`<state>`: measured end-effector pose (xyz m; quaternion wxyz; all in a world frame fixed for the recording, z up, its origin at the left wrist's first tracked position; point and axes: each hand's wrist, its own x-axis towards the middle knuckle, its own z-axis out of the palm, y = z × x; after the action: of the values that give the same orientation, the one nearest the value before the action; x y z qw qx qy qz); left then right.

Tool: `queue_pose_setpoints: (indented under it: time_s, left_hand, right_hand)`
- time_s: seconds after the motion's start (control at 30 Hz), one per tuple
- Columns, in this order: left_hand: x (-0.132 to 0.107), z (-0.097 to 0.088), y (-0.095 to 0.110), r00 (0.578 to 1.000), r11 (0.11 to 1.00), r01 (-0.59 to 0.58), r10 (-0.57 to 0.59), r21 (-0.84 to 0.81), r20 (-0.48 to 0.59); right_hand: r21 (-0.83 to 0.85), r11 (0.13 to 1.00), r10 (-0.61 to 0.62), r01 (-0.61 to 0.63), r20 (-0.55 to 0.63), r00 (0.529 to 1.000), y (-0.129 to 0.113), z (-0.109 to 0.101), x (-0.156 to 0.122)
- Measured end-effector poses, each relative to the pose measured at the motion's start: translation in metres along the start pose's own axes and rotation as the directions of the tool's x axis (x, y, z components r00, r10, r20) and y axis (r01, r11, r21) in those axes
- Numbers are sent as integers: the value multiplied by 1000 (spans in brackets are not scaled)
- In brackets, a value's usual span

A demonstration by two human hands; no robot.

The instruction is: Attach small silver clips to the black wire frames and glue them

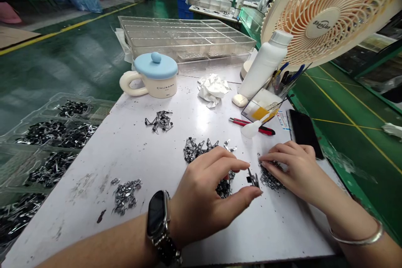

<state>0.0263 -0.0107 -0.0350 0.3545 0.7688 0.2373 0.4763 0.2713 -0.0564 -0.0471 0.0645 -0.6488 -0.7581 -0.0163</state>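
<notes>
Two bare forearms without sleeves. The left hand point(201, 201) wears a black smartwatch point(156, 217) with a dark beaded band; the right hand point(295, 171) wears a thin silver bangle point(361, 236).

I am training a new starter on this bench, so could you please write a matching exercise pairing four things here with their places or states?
Things:
1. mug
2. black phone
3. crumpled tissue
4. small metal clip

Places or states:
A. between the left hand and right hand
B. table's right edge
C. covered by a blue lid
D. beside the white bottle

Pairs: 1-C, 2-B, 3-D, 4-A
</notes>
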Motion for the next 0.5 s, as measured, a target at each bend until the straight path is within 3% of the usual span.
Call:
queue_pose_setpoints:
  time_s: [0.3, 0.5]
  left_hand:
    - [-1, -1, -2, 1000, 1000, -3, 3, 0, -6]
    - [0, -6, 1, 1000, 1000, 1, -1, -16, -24]
  right_hand:
    - [114, 986, 131, -122, -69, 989, -2, 11, 7]
    - [263, 961, 163, -82, -304, 939, -6, -14, 5]
